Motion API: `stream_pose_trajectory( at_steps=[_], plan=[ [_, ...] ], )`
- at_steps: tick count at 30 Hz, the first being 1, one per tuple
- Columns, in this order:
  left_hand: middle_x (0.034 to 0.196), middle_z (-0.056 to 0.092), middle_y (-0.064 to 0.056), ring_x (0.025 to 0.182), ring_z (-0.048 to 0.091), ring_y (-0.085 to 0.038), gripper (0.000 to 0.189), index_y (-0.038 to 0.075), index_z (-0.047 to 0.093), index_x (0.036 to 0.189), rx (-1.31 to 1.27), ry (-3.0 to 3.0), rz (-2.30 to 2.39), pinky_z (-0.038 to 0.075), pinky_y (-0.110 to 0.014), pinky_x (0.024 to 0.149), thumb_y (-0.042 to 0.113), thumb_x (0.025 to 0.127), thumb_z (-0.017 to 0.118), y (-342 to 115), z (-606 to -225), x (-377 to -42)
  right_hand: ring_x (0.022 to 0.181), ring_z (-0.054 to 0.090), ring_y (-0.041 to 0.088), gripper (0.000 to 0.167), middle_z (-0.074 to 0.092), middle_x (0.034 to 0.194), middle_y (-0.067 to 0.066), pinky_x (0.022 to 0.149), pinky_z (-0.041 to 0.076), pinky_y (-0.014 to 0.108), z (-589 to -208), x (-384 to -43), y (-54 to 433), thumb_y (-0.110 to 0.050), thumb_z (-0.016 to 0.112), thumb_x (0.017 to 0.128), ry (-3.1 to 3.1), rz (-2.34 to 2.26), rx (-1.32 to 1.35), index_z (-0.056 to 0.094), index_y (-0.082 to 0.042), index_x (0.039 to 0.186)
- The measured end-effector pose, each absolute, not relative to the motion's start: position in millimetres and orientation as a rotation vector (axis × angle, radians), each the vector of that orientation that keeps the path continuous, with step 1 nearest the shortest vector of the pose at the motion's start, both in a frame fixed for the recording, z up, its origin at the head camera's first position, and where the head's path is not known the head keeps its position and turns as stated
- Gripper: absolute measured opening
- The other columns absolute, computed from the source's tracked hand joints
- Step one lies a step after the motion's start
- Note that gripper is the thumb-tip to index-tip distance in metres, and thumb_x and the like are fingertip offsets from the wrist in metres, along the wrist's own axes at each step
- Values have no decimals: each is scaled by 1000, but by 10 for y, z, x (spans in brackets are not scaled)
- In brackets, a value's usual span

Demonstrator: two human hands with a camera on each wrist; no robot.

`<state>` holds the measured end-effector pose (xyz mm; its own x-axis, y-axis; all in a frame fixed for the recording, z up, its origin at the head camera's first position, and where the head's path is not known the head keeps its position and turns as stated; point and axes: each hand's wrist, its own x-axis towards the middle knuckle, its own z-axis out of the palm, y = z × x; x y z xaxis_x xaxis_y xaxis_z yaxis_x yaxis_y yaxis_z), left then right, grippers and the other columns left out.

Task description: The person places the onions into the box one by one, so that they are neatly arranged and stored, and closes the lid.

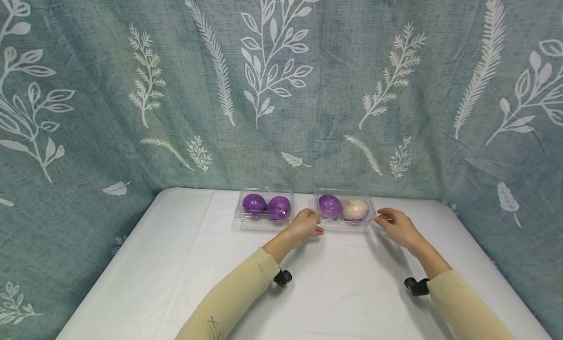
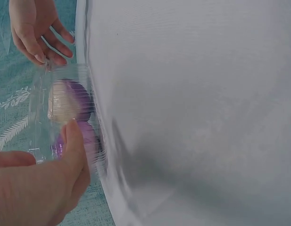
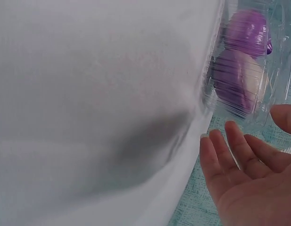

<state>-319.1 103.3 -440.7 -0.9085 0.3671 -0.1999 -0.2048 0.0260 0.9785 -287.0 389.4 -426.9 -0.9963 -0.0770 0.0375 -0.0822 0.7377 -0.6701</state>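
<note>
A clear plastic clamshell box [image 1: 345, 226] stands near the back edge of the table with two round vegetables inside. One is a glossy purple ball [image 1: 330, 206]; the other ball [image 1: 355, 209] is white on one side and purple on the other, like a turnip. At the box's left front corner is my left hand [image 1: 303, 225], index finger extended along its side and thumb apart. By the right end, my right hand [image 1: 398, 226] has its fingertips right at the edge. The right wrist view shows that hand's fingers [image 3: 237, 141] loosely extended, palm visible.
Just left stands a second clear clamshell box [image 1: 264, 225] holding two purple balls [image 1: 279, 208]. A white cloth [image 1: 176, 276] covers the table. Behind it hangs a green-blue curtain [image 1: 334, 95] with white leaf prints.
</note>
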Motion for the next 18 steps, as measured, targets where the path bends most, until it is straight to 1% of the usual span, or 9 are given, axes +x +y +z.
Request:
stream_pose_trajectory(
  at_steps=[3, 5, 7, 10, 12, 15, 18],
  plan=[
    [132, 53, -35, 112, 63, -43, 45, -14, 32, 146, 160, 1904, 1967, 62, -38, 95, 9, 109, 43, 1037, -4432, -3200, 114, 62, 46, 52, 60, 126, 34, 89, 62, 47, -4291, -2880, 3893, -20, 48, 109, -2931, 1214, 113, 41, 17, 144],
    [130, 55, -34, 108, 65, -41, 46, -14, 31, 147, 153, 1896, 1988, 62, -38, 93, 8, 109, 43, 1044, -4443, -3202, 113, 63, 44, 52, 60, 126, 35, 90, 62, 47, -4308, -2885, 3896, -18, 46, 109, -2920, 1317, 100, 39, 19, 144],
    [128, 56, -34, 100, 67, -37, 45, -13, 32, 147, 146, 1893, 2006, 63, -38, 91, 6, 108, 44, 1051, -4452, -3200, 113, 64, 42, 52, 61, 127, 35, 92, 61, 46, -4319, -2887, 3895, -17, 45, 110, -2897, 1424, 79, 37, 20, 145],
    [125, 58, -35, 89, 67, -29, 43, -12, 35, 146, 123, 1880, 2048, 64, -39, 89, 2, 106, 45, 1067, -4464, -3194, 109, 68, 33, 53, 63, 126, 34, 92, 62, 42, -4323, -2887, 3882, -15, 46, 109, -2851, 1563, 42, 33, 21, 146],
    [123, 58, -35, 84, 66, -26, 42, -12, 36, 144, 116, 1875, 2069, 64, -40, 88, 0, 105, 46, 1081, -4473, -3193, 103, 71, 25, 54, 66, 123, 32, 89, 63, 37, -4317, -2890, 3871, -14, 46, 109, -2825, 1638, 11, 30, 21, 147],
    [120, 59, -36, 80, 64, -24, 41, -12, 37, 143, 102, 1862, 2093, 64, -41, 88, -2, 104, 46, 1102, -4485, -3200, 94, 72, 18, 56, 69, 114, 27, 86, 63, 34, -4310, -2908, 3858, -12, 46, 108, -2777, 1769, -44, 26, 21, 149],
    [108, 62, -30, 76, 62, -22, 40, -11, 38, 142, 83, 1852, 2109, 64, -42, 88, -2, 104, 46, 1117, -4482, -3206, 89, 72, 15, 57, 71, 108, 20, 86, 64, 35, -4304, -2931, 3854, -11, 46, 109, -2730, 1884, -102, 24, 19, 151]
  ],
)
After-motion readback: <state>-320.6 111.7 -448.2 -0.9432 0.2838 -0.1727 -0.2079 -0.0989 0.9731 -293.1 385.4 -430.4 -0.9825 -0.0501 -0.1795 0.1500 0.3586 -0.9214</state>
